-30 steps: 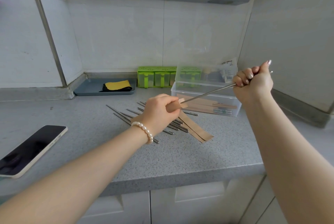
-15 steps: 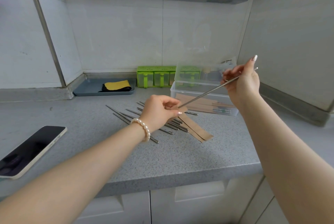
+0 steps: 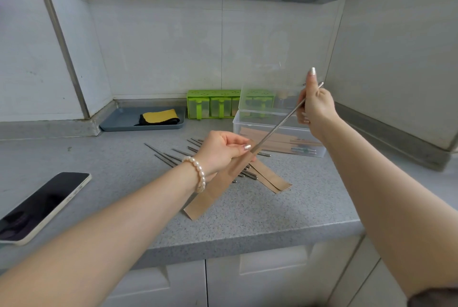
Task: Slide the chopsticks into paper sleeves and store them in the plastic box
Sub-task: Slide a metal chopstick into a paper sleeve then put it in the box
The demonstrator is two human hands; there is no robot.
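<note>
My left hand [image 3: 220, 151] grips the upper end of a brown paper sleeve [image 3: 210, 195] that slants down to the counter. My right hand [image 3: 317, 108] holds metal chopsticks [image 3: 277, 128] by their upper end, index finger raised; their tips sit at the sleeve's mouth by my left thumb. Several loose metal chopsticks [image 3: 168, 158] lie on the counter behind my left hand. More empty sleeves [image 3: 272, 177] lie beside them. The clear plastic box [image 3: 247, 125] stands open behind, with sleeved chopsticks inside.
A phone [image 3: 42, 205] lies face up at the left of the grey counter [image 3: 260, 220]. A blue tray [image 3: 119, 123] with a yellow-and-black cloth sits in the back corner. A green condiment set [image 3: 213, 103] stands against the tiled wall. A range hood hangs above.
My left hand lifted the sleeve so its full length now shows below my wrist. My right hand drew back and up with the chopsticks, its index finger straightening.
</note>
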